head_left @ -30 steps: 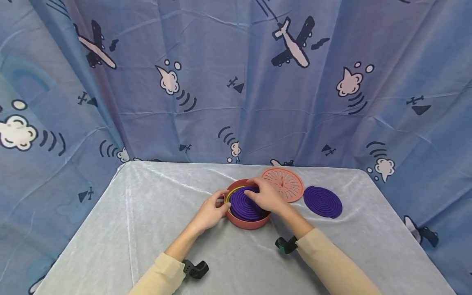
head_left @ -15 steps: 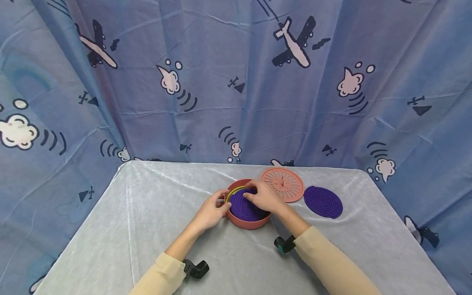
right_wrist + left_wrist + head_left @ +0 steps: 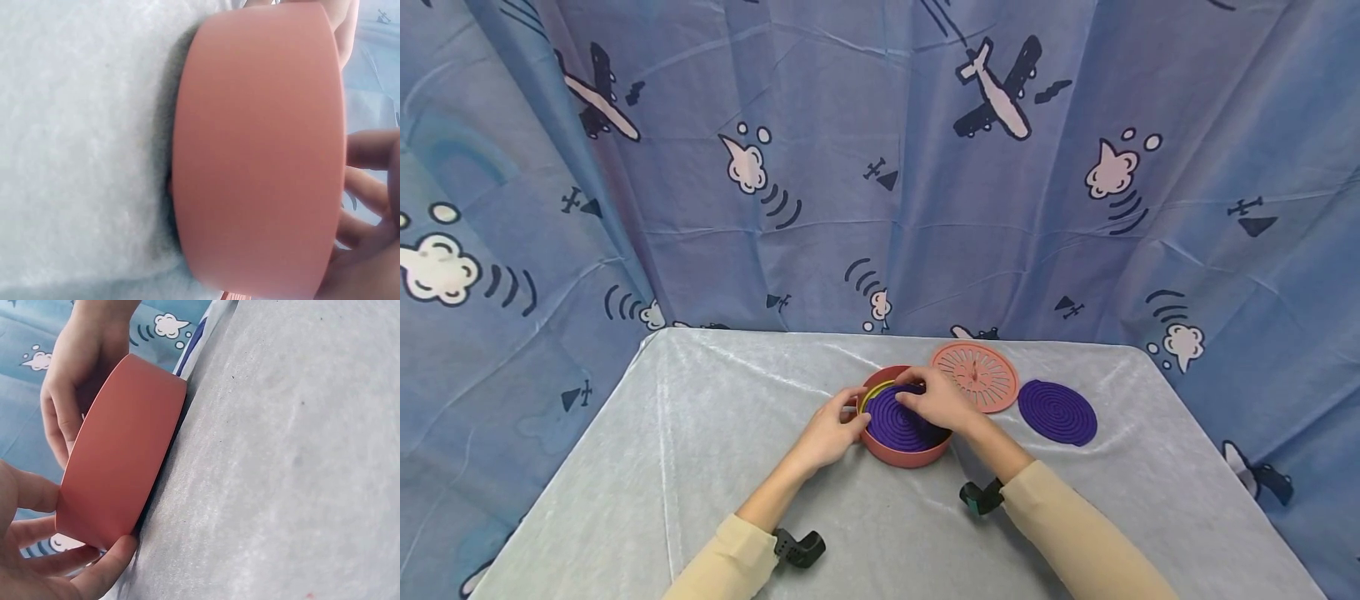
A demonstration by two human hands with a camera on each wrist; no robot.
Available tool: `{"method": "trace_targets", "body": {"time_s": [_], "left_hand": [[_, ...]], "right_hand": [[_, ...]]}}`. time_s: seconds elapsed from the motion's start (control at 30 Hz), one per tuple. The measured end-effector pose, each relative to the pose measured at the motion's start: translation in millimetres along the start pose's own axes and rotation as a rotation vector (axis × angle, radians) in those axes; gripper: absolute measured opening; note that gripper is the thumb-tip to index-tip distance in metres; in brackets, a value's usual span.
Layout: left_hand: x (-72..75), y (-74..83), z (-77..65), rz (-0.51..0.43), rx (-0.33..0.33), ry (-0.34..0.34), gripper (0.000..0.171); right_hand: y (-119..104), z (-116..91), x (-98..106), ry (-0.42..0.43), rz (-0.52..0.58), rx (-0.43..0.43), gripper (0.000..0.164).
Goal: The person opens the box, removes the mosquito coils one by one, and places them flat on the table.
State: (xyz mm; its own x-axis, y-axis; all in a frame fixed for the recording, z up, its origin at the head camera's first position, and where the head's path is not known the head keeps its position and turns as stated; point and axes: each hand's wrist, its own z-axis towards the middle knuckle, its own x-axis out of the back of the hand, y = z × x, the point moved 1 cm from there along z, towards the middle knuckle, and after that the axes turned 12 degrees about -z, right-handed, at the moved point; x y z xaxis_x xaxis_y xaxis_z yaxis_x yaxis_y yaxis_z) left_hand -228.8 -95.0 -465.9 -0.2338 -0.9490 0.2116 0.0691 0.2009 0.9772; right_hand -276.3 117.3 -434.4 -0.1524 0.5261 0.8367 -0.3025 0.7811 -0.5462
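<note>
A round terracotta-pink box (image 3: 904, 458) stands on the cloth with a purple spiral mosquito coil (image 3: 898, 421) in it. A yellow rim (image 3: 871, 395) shows along the coil's left edge. My left hand (image 3: 829, 431) grips the box's left side, thumb at the rim and fingers against the outer wall. From the right, my right hand (image 3: 942, 400) reaches over the rim and holds the coil's upper right edge between thumb and fingers; its fingertips are hidden. In the right wrist view the box wall (image 3: 256, 150) hides what the fingers (image 3: 365, 187) touch.
Behind the box to the right lies a salmon slotted disc (image 3: 992, 392) with a small upright prong. Beside it on the cloth (image 3: 760, 383) is a second purple mosquito coil (image 3: 1057, 412). A patterned blue curtain (image 3: 820, 208) hangs behind the table.
My right hand has shifted slightly down and left at the box's far rim, and the coil under it has settled or tilted a little. The left hand stays in place.
</note>
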Motion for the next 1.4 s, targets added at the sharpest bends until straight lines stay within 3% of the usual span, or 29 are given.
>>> {"method": "trace_targets", "body": {"time_s": [0.3, 0.47, 0.73, 1.0, 1.4], "left_hand": [[0.4, 1.2, -0.5, 0.008, 0.0, 0.003, 0.046], [-0.6, 0.1, 0.0, -0.008, -0.012, 0.007, 0.045], [-0.6, -0.7, -0.1, 0.002, -0.011, 0.004, 0.045], [0.0, 1.9, 0.0, 0.01, 0.002, 0.002, 0.045], [-0.3, 0.8, -0.4, -0.004, -0.004, 0.009, 0.045]], "right_hand": [[5, 1, 7, 0.042, 0.12, 0.012, 0.029], [11, 3, 9, 0.038, 0.199, -0.027, 0.031], [14, 3, 12, -0.062, 0.351, -0.108, 0.029], [16, 6, 16, -0.144, 0.42, -0.108, 0.031], [17, 5, 18, -0.24, 0.396, -0.063, 0.028]]}}
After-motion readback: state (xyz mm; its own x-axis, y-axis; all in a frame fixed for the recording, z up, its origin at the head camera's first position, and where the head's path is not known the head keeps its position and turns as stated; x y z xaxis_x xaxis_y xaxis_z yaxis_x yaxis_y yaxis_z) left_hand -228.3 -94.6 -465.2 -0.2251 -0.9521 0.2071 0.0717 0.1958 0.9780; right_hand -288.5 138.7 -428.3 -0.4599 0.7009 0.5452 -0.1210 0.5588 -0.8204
